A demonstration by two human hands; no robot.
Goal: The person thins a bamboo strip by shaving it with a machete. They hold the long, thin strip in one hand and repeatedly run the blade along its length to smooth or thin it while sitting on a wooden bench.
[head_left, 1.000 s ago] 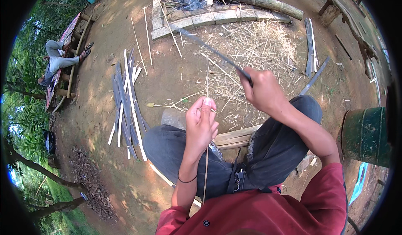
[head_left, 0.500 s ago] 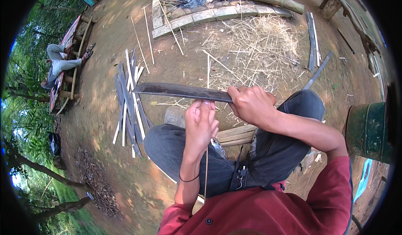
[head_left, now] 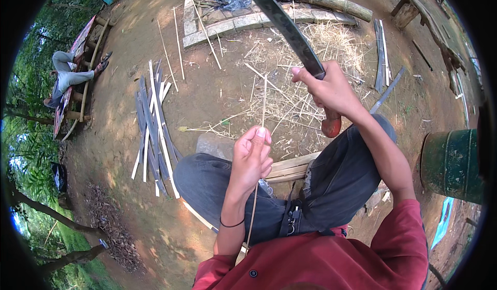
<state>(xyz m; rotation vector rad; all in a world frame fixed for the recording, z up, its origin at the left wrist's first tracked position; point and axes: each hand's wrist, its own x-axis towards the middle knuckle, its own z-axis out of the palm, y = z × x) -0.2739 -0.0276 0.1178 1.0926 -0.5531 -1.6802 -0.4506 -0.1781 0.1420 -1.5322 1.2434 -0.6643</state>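
Observation:
Raised in my right hand [head_left: 334, 90] is a machete [head_left: 288, 30], its dark blade slanting up and away to the left. The rounded reddish end of its handle shows below my fist. Pinched between the thumb and fingers of my left hand [head_left: 249, 158] is a thin bamboo strip [head_left: 265, 99]. It sticks up past my fingertips and runs down beside my wrist toward my red shirt. Blade and strip are apart. Between my knees lie some split bamboo pieces [head_left: 287, 170].
Dark and pale bamboo slats [head_left: 152, 129] lie piled at left, with more slats [head_left: 382, 54] at far right. Shavings [head_left: 321, 57] litter the ground ahead, before a brick-edged fire pit [head_left: 233, 30]. A green drum [head_left: 450, 160] stands right. A person [head_left: 70, 72] lies on a bench.
My right hand has lifted the machete off the strip and swung its tip up and away. My left hand keeps its pinch on the strip, whose upper end now shows.

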